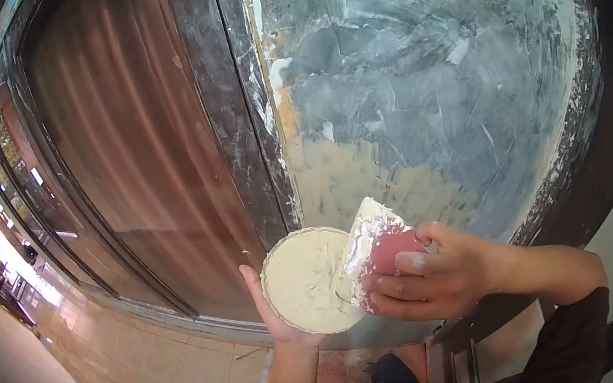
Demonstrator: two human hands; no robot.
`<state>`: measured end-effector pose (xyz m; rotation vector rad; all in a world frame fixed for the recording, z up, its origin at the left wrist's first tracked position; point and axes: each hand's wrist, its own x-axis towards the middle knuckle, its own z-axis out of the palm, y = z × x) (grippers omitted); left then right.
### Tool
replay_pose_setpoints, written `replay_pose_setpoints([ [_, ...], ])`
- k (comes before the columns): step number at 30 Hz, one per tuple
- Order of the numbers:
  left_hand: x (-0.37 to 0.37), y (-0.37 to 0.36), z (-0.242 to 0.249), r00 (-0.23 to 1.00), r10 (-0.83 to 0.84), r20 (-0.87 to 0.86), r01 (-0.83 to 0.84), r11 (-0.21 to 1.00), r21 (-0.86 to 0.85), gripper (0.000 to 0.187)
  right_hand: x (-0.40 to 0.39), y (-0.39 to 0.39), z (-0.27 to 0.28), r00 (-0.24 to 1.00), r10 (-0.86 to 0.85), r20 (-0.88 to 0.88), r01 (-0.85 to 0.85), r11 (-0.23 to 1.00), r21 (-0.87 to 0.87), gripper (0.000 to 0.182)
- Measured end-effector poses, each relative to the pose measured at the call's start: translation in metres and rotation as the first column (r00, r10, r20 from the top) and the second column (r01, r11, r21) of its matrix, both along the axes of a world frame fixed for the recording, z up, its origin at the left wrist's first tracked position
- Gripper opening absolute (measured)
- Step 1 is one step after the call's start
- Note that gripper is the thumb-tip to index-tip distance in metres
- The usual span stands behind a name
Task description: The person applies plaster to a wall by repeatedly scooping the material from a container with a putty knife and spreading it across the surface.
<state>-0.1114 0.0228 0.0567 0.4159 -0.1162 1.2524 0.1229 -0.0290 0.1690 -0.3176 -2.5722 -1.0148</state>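
Putty-filled bowl (306, 283) cupped in left hand (278, 318); right hand (431, 280) at 3 o'clock clenches red-handled scraper (378, 248).

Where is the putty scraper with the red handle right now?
In the head view, low and centre-right: the right hand holds the scraper, blade over the round putty pan on the left hand.

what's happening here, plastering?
A person holds a round pan of pale putty up on the left hand, palm under it. The right hand grips a red-handled scraper, its blade coated in white and resting at the pan's right edge on the putty. Straight ahead is a wall panel already smeared with grey-blue and cream filler, next to a dark frame and a brown door.
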Motion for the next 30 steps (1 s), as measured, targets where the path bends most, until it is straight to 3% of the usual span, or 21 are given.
replay_pose_setpoints([
  [9,0.003,0.004,-0.005,1.0,-0.027,-0.014,0.027,1.0,0.005,0.089,0.0,0.0,-0.005,0.999,-0.019,0.039,0.02,1.0,-0.012,0.027],
  [24,0.017,0.015,-0.013,0.997,-0.051,-0.055,0.05,0.998,-0.032,0.092,-0.002,0.001,-0.01,0.994,0.015,-0.108,-0.025,0.995,-0.094,0.026],
  [27,0.018,0.018,-0.014,0.997,-0.05,-0.057,0.048,0.998,-0.041,0.092,0.003,0.004,-0.002,0.987,-0.052,-0.15,0.036,0.993,-0.108,0.022],
  [30,0.021,0.02,-0.015,0.994,-0.096,-0.05,0.093,0.994,-0.051,0.092,0.025,0.016,0.002,0.924,-0.286,-0.254,0.231,0.947,-0.226,0.019],
])
